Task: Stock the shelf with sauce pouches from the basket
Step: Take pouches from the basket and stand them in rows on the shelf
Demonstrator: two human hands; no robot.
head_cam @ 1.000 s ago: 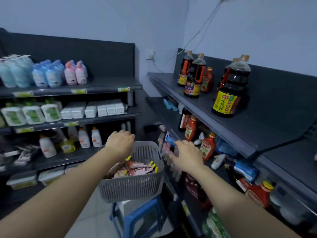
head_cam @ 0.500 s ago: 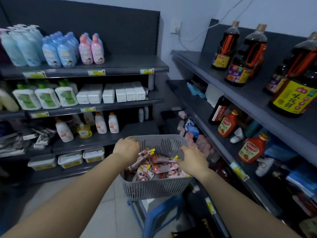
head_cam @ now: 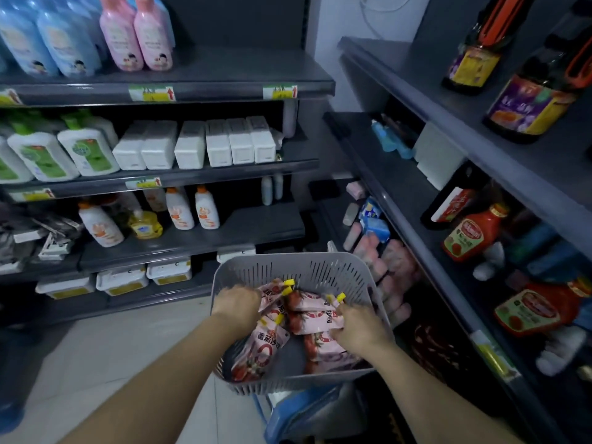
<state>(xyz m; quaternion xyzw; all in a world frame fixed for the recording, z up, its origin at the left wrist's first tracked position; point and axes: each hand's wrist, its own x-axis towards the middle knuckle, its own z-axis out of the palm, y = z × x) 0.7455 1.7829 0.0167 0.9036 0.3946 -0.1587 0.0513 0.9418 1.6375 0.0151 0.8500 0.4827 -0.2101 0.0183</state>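
In the grey basket (head_cam: 298,267), low centre of the frame, sauce pouches (head_cam: 269,339) are gripped by the left hand (head_cam: 237,304) and right hand (head_cam: 358,325), fingers curled round them. Pouch bodies, not yellow spouts (head_cam: 290,281), are best held for lifting to the right-side shelf (head_cam: 378,161).
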